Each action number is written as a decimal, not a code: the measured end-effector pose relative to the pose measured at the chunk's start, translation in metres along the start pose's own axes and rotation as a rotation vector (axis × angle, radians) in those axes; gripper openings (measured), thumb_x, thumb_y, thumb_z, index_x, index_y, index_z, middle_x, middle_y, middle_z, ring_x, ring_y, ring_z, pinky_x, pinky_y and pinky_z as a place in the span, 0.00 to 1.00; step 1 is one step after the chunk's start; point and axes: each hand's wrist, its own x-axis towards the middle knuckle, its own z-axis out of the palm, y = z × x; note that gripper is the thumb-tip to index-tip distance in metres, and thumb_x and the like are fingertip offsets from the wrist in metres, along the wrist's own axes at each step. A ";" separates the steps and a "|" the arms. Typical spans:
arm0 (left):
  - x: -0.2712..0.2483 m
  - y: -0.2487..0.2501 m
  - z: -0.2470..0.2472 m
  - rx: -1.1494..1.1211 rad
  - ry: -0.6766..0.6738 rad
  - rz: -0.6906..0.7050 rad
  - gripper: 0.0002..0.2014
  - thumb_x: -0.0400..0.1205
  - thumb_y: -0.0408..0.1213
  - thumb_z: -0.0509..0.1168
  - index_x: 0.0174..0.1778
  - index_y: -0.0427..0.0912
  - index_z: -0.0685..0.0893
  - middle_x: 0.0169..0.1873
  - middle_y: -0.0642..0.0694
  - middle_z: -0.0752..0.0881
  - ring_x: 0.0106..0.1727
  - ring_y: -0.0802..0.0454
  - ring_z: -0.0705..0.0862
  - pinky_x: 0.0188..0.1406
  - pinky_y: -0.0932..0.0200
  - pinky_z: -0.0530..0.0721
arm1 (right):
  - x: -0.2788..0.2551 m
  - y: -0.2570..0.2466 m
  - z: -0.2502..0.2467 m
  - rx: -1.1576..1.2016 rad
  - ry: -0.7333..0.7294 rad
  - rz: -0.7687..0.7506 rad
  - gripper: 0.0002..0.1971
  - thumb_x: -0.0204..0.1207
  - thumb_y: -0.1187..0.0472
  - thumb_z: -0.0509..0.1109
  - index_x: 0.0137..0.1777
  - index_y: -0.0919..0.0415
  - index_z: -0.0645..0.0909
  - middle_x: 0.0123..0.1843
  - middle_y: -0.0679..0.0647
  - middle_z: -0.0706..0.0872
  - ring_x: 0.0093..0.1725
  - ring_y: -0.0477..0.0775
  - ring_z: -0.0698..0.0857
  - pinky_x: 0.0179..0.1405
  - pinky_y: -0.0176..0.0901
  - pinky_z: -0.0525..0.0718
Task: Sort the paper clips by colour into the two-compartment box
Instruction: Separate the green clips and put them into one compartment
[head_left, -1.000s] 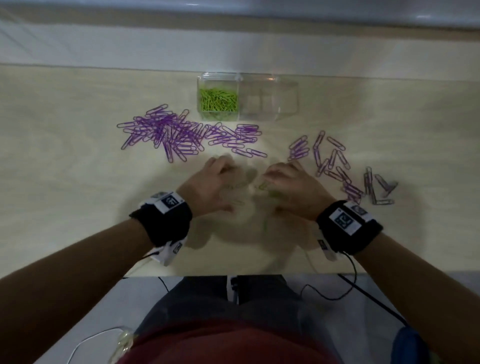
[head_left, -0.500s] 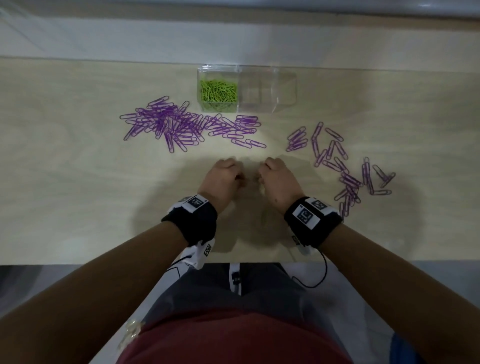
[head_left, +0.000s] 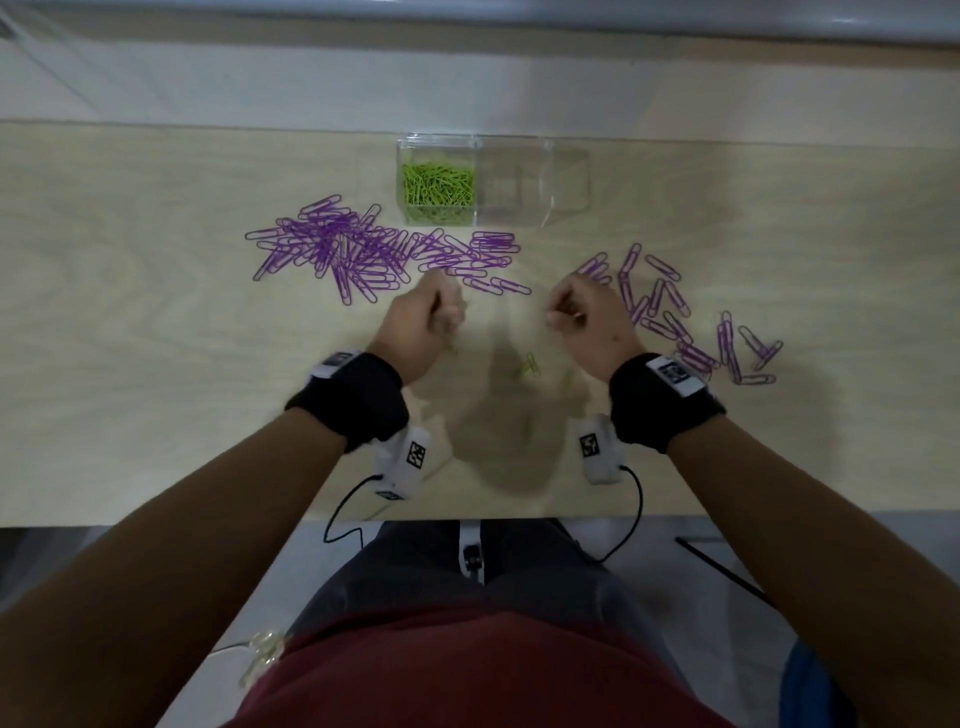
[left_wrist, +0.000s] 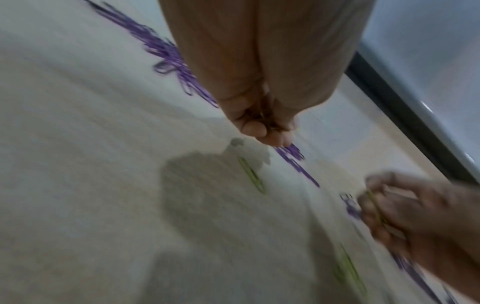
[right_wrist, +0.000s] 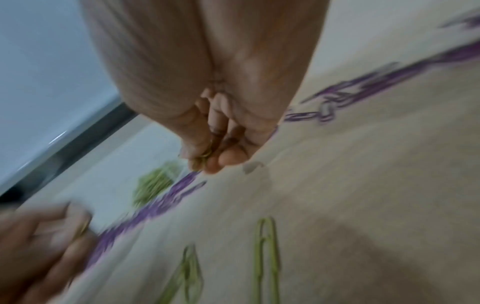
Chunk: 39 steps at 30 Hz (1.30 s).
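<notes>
A clear two-compartment box (head_left: 566, 176) stands at the table's far middle. Its left compartment holds green paper clips (head_left: 438, 185); its right one looks empty. Purple clips lie in a big heap (head_left: 363, 249) on the left and a looser scatter (head_left: 675, 317) on the right. My left hand (head_left: 434, 319) is fisted round green clips (left_wrist: 267, 123), lifted above the table. My right hand (head_left: 579, 317) grips green clips (right_wrist: 205, 154) the same way. A few loose green clips (head_left: 530, 365) lie on the wood between the hands, also seen as green clips (right_wrist: 267, 257) in the right wrist view.
The table's near edge (head_left: 467, 519) runs just behind my wrists, with cables hanging over it. A pale wall ledge (head_left: 467, 78) borders the far side behind the box. Bare wood (head_left: 130, 389) lies to the near left.
Both hands, close together over the green clips before, have closed on clips, lifted and moved apart toward the far side. A few green clips stay on the table.
</notes>
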 end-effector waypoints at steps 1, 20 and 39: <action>0.002 -0.001 -0.007 -0.018 0.018 -0.049 0.16 0.80 0.18 0.54 0.38 0.46 0.70 0.32 0.42 0.77 0.30 0.57 0.73 0.32 0.71 0.73 | -0.001 0.004 -0.007 0.137 0.006 0.056 0.11 0.74 0.79 0.62 0.46 0.62 0.77 0.39 0.61 0.81 0.36 0.51 0.80 0.37 0.36 0.78; -0.003 -0.022 -0.005 0.594 -0.316 0.078 0.06 0.80 0.26 0.57 0.42 0.41 0.68 0.40 0.39 0.76 0.42 0.39 0.75 0.45 0.52 0.74 | -0.039 0.038 -0.013 -0.648 -0.324 -0.191 0.08 0.72 0.67 0.70 0.40 0.58 0.73 0.46 0.49 0.69 0.41 0.52 0.74 0.37 0.44 0.76; -0.011 0.006 0.068 0.610 -0.247 -0.121 0.18 0.79 0.35 0.61 0.64 0.35 0.74 0.56 0.34 0.81 0.57 0.34 0.79 0.52 0.48 0.77 | -0.045 0.010 0.024 -0.312 -0.041 0.108 0.12 0.73 0.60 0.72 0.52 0.63 0.77 0.46 0.58 0.84 0.47 0.61 0.81 0.45 0.48 0.78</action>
